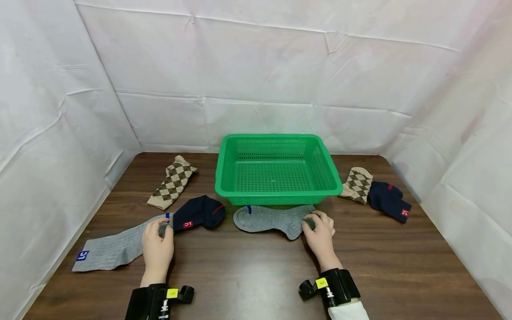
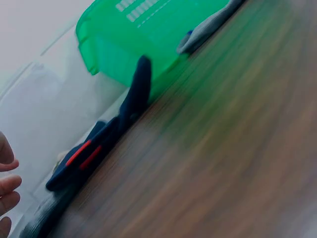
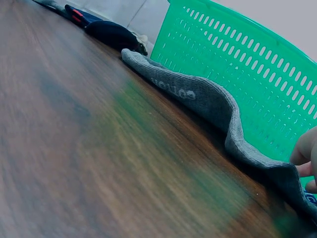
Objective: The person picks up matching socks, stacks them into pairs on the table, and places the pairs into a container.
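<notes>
My left hand point(image 1: 158, 244) is over the toe end of a long grey sock point(image 1: 114, 246) with a blue logo at its cuff. In the left wrist view, its fingers point(image 2: 9, 186) show gaps, with nothing visible between them. A navy sock point(image 1: 200, 212) with a red tag lies just beyond that hand. My right hand point(image 1: 322, 233) pinches a second grey sock point(image 1: 264, 219) near its cuff end, thumb and fingers curled at the fabric. In the right wrist view, the fingertips point(image 3: 303, 171) meet the sock's upper edge. Part of the cuff is hidden under this hand.
A green plastic basket point(image 1: 280, 199) stands behind the second grey sock. An argyle sock point(image 1: 173, 183) lies at the back left. At the right are another argyle sock point(image 1: 358, 184) and a folded navy sock point(image 1: 388, 201). White sheeting point(image 1: 256, 66) walls the table.
</notes>
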`<state>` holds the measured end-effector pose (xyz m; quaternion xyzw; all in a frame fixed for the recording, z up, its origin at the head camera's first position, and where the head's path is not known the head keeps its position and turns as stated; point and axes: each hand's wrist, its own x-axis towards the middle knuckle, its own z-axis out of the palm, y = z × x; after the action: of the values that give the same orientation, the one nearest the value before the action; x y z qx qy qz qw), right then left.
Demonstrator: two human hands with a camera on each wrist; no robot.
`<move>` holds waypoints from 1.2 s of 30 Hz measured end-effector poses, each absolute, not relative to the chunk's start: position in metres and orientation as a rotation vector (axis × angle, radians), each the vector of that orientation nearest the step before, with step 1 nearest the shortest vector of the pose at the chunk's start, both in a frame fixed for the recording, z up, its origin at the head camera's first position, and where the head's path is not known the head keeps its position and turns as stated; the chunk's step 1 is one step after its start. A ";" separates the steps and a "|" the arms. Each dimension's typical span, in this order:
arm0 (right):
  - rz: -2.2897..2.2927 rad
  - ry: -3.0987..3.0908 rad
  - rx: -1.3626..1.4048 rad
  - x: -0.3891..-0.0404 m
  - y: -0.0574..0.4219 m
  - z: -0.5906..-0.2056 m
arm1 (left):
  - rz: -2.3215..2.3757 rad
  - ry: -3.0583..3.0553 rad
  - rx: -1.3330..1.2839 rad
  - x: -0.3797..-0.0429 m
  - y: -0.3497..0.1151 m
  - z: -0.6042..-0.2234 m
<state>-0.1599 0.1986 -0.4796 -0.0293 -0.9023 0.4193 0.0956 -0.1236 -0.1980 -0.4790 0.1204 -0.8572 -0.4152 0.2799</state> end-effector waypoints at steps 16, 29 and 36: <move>1.225 -2.677 -0.073 -0.160 0.199 -0.481 | -1.014 -2.529 0.623 -0.118 -0.228 -0.483; 1.215 -2.675 -0.067 -0.160 0.199 -0.483 | -0.941 -2.669 0.873 -0.112 -0.246 -0.474; 1.207 -2.683 -0.070 -0.160 0.199 -0.481 | -0.923 -2.767 0.943 -0.109 -0.251 -0.465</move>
<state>-0.1602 0.1994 -0.4814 -0.0237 -0.9072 0.4081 0.0993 -0.1090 -0.2512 -0.4651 0.3073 -0.9020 -0.3008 0.0379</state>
